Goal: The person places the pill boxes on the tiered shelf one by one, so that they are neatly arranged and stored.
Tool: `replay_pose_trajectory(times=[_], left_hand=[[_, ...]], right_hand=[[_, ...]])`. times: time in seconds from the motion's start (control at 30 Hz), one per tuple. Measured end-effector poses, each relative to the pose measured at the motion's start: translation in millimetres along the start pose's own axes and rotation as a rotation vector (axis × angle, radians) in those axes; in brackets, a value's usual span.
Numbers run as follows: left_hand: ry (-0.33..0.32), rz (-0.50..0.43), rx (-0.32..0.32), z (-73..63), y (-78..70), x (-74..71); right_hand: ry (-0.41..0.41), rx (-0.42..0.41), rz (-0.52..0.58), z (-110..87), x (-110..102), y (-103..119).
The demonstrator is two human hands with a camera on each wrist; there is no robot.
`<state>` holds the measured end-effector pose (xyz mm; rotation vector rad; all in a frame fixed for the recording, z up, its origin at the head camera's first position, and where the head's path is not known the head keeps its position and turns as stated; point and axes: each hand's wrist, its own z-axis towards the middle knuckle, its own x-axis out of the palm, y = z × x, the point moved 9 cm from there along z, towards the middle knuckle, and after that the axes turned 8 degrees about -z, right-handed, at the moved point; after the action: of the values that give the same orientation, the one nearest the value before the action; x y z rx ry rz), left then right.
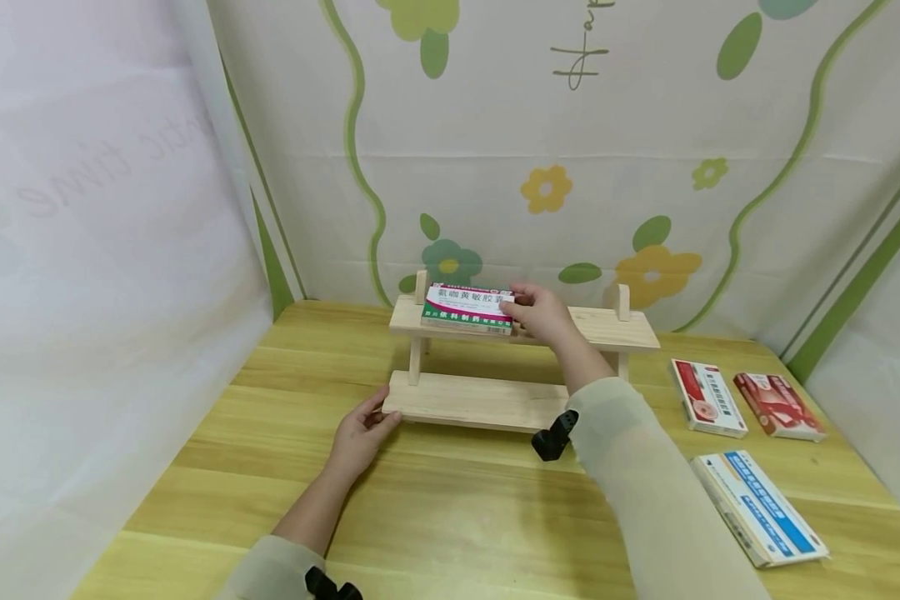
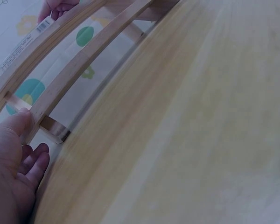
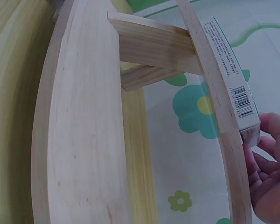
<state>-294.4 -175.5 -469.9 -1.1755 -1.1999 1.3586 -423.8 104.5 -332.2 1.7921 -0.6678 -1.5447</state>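
Observation:
A two-tier wooden shelf rack [image 1: 487, 400] stands on the table. On the left part of its upper tier lies a white, green and magenta medicine box [image 1: 467, 310], its printed face up. My right hand [image 1: 543, 315] pinches the right end of this box between thumb and fingers; in the right wrist view the box's barcode side [image 3: 241, 101] shows beyond the upper board's edge. Meanwhile my left hand [image 1: 360, 433] grips the left end of the lower tier. In the left wrist view, its thumb [image 2: 19, 122] lies against the board end and the other fingers curl below.
To the rack's right lie a red-and-white medicine box [image 1: 708, 397], a red box [image 1: 778, 406] and, nearer, a blue-and-white box [image 1: 761, 508]. Upright wooden pegs [image 1: 623, 302] rise at the upper tier's ends. A flower-printed cloth [image 1: 495, 117] hangs behind the table [image 1: 450, 517].

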Motion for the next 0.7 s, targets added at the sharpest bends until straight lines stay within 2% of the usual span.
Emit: replay_pose_trajectory(times=[0.2, 0.5, 0.7], left_hand=[[0.009, -0.002, 0.012, 0.0, -2.0, 2.2], [-0.007, 0.004, 0.011, 2.6, 3.5, 1.3], [-0.010, 0.011, 0.009, 1.6, 3.7, -0.7]], right_hand=[[0.025, -0.009, 0.005, -1.3, 0.5, -0.2], [-0.013, -0.053, 0.024, -6.8, -3.0, -0.3], [-0.033, -0.055, 0.061, -13.9, -10.6, -3.0]])
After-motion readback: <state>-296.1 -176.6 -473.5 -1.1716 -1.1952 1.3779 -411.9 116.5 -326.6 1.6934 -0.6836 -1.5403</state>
